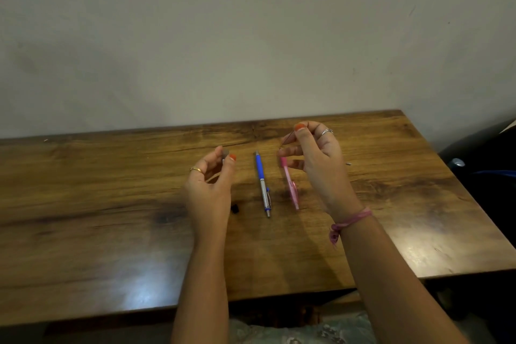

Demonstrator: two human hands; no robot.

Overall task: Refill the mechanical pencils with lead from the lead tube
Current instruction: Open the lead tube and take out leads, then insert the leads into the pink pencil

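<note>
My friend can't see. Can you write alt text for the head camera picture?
Two hands above a wooden table: the right hand pinches a thin lead, the left hand holds a small lead tube. A blue pencil and a pink pencil lie between them.

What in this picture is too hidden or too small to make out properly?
- Lead tube, head view: the left hand's fingers cover most of it; its contents cannot be seen.
- Lead pinched by the right hand: too thin to count the sticks.
- Pink pencil: its far end is behind the right hand's fingers.
- Small black piece on the table: too small to identify.
- Dark things at the right edge: cut off.
</note>
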